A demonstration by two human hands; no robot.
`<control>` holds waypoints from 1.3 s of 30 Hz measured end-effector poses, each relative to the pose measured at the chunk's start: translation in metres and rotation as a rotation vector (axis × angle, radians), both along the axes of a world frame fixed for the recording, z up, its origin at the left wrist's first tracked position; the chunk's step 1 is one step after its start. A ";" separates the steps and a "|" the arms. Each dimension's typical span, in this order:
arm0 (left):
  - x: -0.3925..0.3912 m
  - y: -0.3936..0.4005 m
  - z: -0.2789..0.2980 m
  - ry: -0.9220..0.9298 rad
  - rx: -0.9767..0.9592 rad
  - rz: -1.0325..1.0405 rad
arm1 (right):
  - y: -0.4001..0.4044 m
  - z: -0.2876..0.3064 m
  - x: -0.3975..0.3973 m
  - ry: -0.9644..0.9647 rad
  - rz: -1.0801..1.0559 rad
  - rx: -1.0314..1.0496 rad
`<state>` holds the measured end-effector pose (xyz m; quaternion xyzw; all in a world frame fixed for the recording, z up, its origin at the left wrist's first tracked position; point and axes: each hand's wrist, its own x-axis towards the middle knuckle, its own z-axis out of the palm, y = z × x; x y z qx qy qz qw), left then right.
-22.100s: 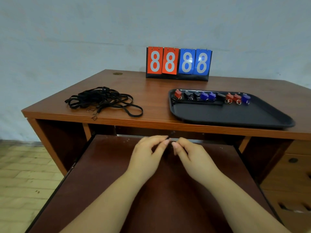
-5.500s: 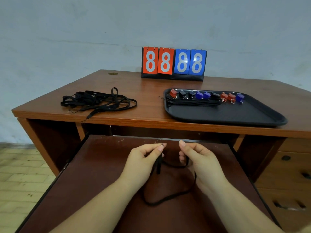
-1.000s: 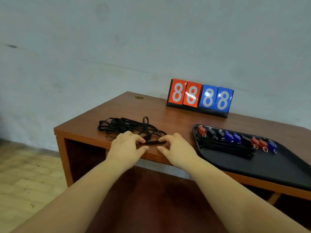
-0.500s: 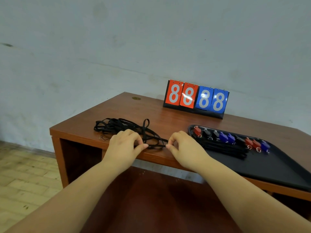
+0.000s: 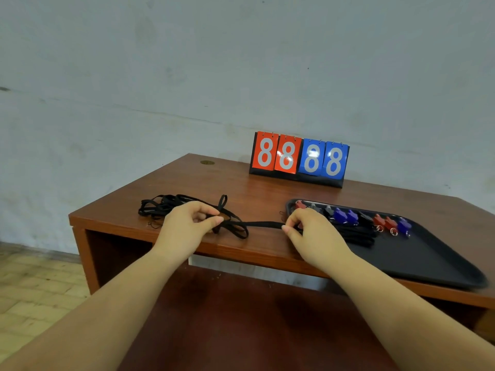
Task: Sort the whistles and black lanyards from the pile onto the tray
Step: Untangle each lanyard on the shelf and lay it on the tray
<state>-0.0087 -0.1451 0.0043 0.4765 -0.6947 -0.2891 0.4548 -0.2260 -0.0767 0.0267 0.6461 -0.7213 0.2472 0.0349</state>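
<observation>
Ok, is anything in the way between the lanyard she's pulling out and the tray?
Nothing visible. The lanyard runs taut between the left hand and right hand, over bare desk. The right hand is already at the near-left edge of the tray, where sorted lanyards lie.

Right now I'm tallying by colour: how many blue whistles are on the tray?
3. Two blue whistles sit side by side mid-row along the tray's far edge; the third ends the row on the right. The right hand covers the row's left end, so another may be hidden.
</observation>
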 end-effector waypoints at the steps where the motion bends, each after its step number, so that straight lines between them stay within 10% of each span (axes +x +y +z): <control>1: -0.001 0.002 0.000 0.041 0.020 -0.016 | 0.001 0.000 0.001 0.008 -0.008 0.003; 15: -0.019 0.024 -0.004 0.608 0.423 -0.317 | 0.008 -0.005 0.050 -0.335 0.233 -0.057; 20: -0.009 0.009 -0.013 0.753 0.433 -0.114 | 0.012 -0.010 0.037 -0.521 0.175 -0.096; 29: -0.020 0.005 -0.011 -0.393 -0.140 0.148 | 0.024 -0.012 0.015 -0.881 0.132 -0.134; 39: -0.082 0.029 -0.017 -0.292 -0.130 -0.548 | 0.033 -0.013 0.009 -1.304 0.133 -0.058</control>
